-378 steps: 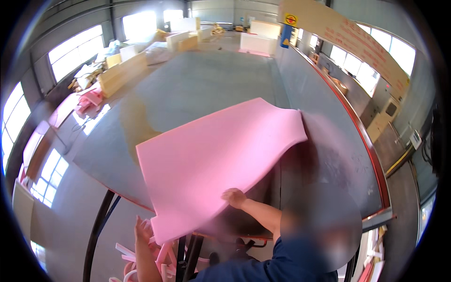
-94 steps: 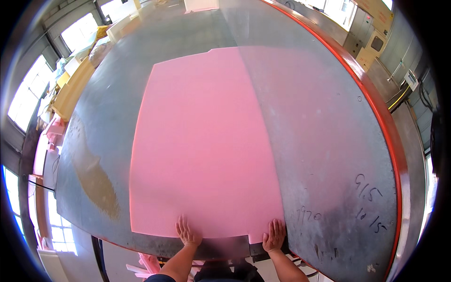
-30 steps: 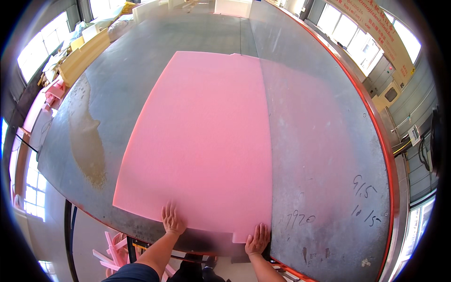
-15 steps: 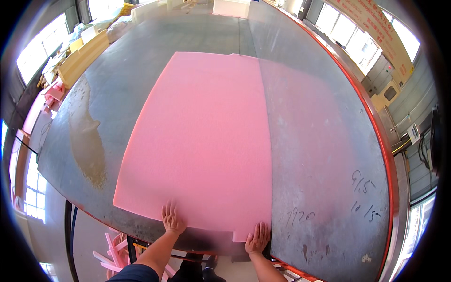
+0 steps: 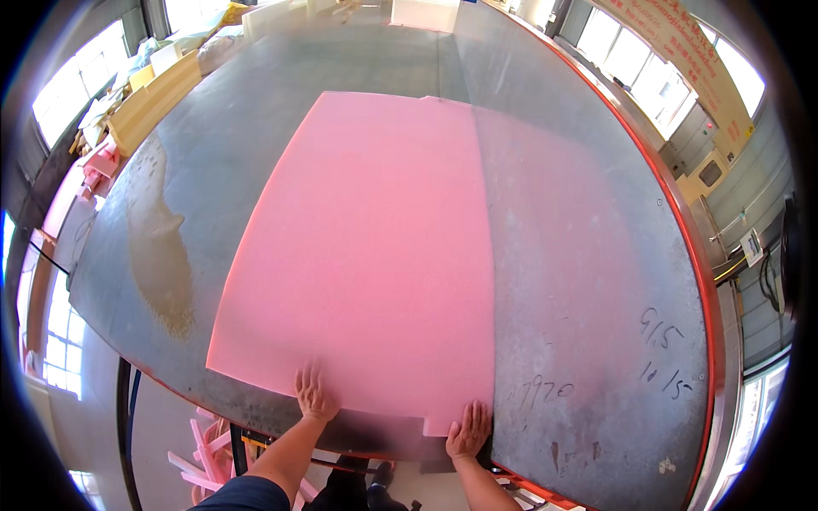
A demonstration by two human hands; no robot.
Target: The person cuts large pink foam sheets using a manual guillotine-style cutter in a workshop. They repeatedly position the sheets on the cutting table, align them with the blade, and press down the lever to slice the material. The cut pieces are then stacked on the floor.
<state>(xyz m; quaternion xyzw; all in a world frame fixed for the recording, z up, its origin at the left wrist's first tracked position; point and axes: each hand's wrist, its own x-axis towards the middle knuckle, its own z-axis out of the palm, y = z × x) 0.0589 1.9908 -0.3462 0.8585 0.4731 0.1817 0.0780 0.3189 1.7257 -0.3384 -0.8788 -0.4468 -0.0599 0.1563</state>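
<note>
While the pink sheet (image 5: 366, 238) lies centred on the table (image 5: 247, 136), we rest our outspread left hand (image 5: 317, 397) at seven o'clock and right hand (image 5: 469, 432) at five along its edge; handwriting (image 5: 658, 326) marks the panel (image 5: 562, 281) at four.

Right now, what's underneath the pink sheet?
The pink sheet lies on a grey tabletop, visible past its left, far and near edges; whatever is directly beneath is covered.

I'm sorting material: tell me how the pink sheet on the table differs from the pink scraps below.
The pink sheet is one broad panel; the pink scraps are mostly narrow strips. The sheet lies flat on the grey table, the left hand and right hand at its near edge; the scraps lie jumbled below, away from both hands. Both are pink.
</note>
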